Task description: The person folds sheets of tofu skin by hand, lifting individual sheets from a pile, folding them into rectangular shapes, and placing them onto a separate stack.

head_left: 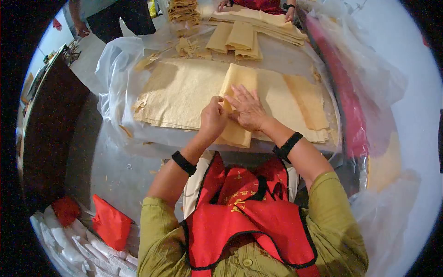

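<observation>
A stack of large, thin, pale-yellow sheets (177, 90), looking like tofu skin, lies across the table in front of me. On top of it, a folded tofu sheet (238, 136) forms a narrow upright strip. My left hand (214, 119) is closed at the strip's left edge, thumb and fingertips pinched there; its fingers partly hide the edge. My right hand (248, 109) lies flat on the strip with fingers spread, pressing it against the stack. A darker yellow piece (307, 101) rests on the stack's right end.
Behind the stack lie several folded sheets (237, 39), with torn scraps (189, 48) to their left. Clear plastic film (117, 69) hangs over the table's left side. Another person's hand (290, 13) is at the far edge beside more sheets; a person (120, 18) stands far left.
</observation>
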`<control>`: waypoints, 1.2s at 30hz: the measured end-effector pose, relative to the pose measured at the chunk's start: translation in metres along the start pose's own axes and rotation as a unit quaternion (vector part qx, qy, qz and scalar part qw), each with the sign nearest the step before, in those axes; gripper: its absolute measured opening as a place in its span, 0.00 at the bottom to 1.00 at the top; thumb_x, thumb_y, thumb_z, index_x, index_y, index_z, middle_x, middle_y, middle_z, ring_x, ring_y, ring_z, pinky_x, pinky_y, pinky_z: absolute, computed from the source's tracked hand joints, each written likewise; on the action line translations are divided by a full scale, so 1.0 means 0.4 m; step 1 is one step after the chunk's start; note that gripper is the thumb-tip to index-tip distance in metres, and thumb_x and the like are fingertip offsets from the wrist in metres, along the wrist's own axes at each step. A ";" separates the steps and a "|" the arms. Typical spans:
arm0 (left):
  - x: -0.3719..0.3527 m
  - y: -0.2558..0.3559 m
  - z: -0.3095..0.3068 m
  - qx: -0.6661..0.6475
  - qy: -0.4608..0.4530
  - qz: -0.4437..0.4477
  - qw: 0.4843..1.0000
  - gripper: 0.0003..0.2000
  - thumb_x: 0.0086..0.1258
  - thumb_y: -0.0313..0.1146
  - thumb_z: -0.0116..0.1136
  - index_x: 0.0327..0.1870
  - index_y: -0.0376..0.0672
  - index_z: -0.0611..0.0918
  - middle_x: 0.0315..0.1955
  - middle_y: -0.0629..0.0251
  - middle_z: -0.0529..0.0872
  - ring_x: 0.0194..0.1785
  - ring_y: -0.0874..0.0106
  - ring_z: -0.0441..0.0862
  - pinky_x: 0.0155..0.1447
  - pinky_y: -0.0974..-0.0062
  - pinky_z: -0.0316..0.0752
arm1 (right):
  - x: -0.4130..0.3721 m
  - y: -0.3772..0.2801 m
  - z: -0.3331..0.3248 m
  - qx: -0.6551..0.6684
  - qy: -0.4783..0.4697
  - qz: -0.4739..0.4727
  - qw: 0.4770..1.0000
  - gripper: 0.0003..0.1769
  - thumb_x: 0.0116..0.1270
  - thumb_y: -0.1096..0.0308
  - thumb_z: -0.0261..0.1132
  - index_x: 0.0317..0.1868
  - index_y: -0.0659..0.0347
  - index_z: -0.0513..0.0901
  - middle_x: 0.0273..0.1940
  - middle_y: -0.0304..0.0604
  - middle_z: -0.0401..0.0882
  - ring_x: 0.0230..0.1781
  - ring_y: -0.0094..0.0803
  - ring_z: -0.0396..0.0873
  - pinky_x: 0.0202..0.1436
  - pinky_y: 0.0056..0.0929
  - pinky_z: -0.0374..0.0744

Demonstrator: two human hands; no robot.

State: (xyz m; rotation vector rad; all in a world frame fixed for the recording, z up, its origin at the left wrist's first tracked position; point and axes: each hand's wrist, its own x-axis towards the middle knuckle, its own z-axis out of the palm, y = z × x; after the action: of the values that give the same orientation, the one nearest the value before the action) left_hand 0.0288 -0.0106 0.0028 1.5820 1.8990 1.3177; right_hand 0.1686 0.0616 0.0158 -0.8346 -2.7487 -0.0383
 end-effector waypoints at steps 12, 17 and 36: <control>-0.084 -0.061 0.010 0.279 -0.040 0.177 0.943 0.24 0.58 0.32 0.48 0.56 0.31 0.67 0.58 0.46 0.64 0.64 0.52 0.58 0.64 0.51 0.50 | 0.040 0.024 0.023 -0.023 -0.046 -0.067 0.996 0.33 0.64 0.45 0.46 0.65 0.52 0.58 0.67 0.48 0.49 0.68 0.44 0.46 0.65 0.58 0.43; -0.091 -0.071 0.012 0.299 -0.039 0.180 0.936 0.24 0.59 0.34 0.48 0.56 0.31 0.66 0.59 0.47 0.63 0.65 0.54 0.57 0.66 0.51 0.47 | 0.132 0.070 0.067 -0.040 -0.113 -0.065 0.991 0.33 0.65 0.43 0.41 0.66 0.53 0.55 0.68 0.46 0.47 0.69 0.42 0.44 0.66 0.53 0.43; -0.089 -0.068 0.058 0.279 0.076 0.160 0.944 0.22 0.57 0.33 0.48 0.53 0.33 0.69 0.56 0.48 0.68 0.63 0.56 0.61 0.65 0.50 0.46 | -0.114 -0.050 0.082 0.450 0.202 0.247 0.834 0.45 0.53 0.77 0.63 0.65 0.70 0.43 0.63 0.55 0.54 0.63 0.37 0.57 0.61 0.29 0.64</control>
State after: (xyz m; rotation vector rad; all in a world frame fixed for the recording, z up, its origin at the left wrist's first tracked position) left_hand 0.0416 -0.0315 -0.0414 2.1945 2.3319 1.0917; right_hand 0.1860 0.0237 -0.0266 -1.0240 -1.7378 0.9707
